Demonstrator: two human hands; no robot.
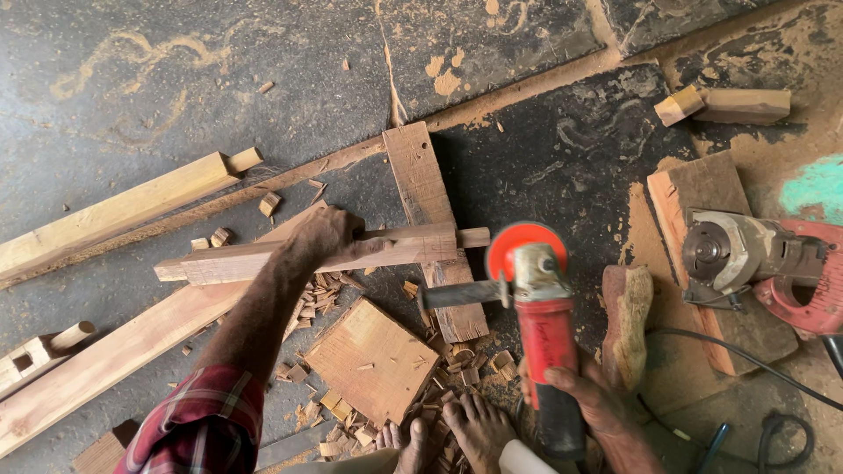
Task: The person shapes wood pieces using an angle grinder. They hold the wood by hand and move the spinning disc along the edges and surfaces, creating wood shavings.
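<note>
The dark floor (176, 53), streaked with sawdust, fills the frame. A long plank (105, 360) runs from the lower left corner up toward the centre, and a paler beam (114, 211) lies above it at the left edge. Across the middle rests the rail (255, 259), its right end crossing over a short board (421, 184) that stands nearly upright in the frame. Your left hand (323, 235) is closed over the rail where it nears the board, pressing it down. Your right hand (584, 395), at the lower right of centre, grips the red body of the grinder (544, 325); its red disc guard (518, 246) sits just beside the rail's right end, and the black side handle (461, 294) points left over the board. At the right edge a second machine (764, 263) in red and grey metal lies on a slab (702, 254), with a black cable (746, 360) trailing below it. Between it and the grinder stands a worn wooden block (628, 320). A square offcut (373, 360) lies below the rail, ringed by wood chips (320, 294). Your bare feet (457, 434) show at the bottom edge. Two small blocks (724, 104) lie in the upper right.
</note>
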